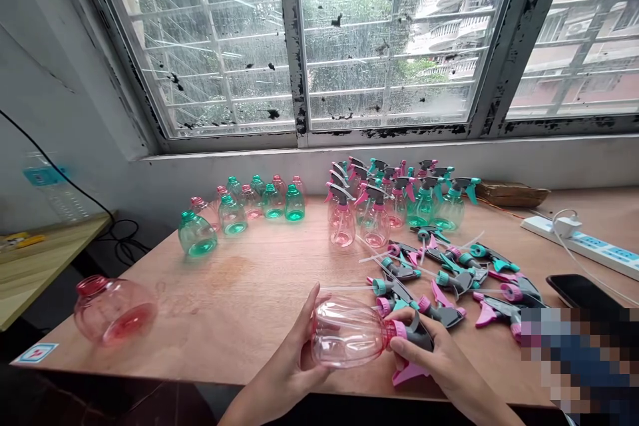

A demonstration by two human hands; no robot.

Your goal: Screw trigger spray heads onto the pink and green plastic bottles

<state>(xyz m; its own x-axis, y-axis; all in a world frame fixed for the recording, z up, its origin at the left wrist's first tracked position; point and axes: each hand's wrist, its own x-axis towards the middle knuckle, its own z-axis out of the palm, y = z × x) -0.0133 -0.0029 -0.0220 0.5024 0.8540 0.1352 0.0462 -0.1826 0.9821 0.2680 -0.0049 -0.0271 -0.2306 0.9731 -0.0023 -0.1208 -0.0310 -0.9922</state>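
Observation:
A clear pink spray bottle (347,333) lies sideways between my two hands near the table's front edge. Around its base end curl the fingers of my left hand (294,359). My right hand (439,359) grips the pink collar (397,329) of the trigger spray head at the bottle's neck, with the pink trigger (410,373) pointing down. The head sits against the neck; how far it is screwed on I cannot tell. Just behind my right hand lies a pile of loose spray heads (399,289), grey with pink or green parts and thin white tubes.
A pink bottle without a head (116,313) stands at the left edge. Several headless green and pink bottles (233,216) stand behind, beside a group of bottles with heads (375,223). A phone (582,293), a white power strip (584,243) and a cable are at the right.

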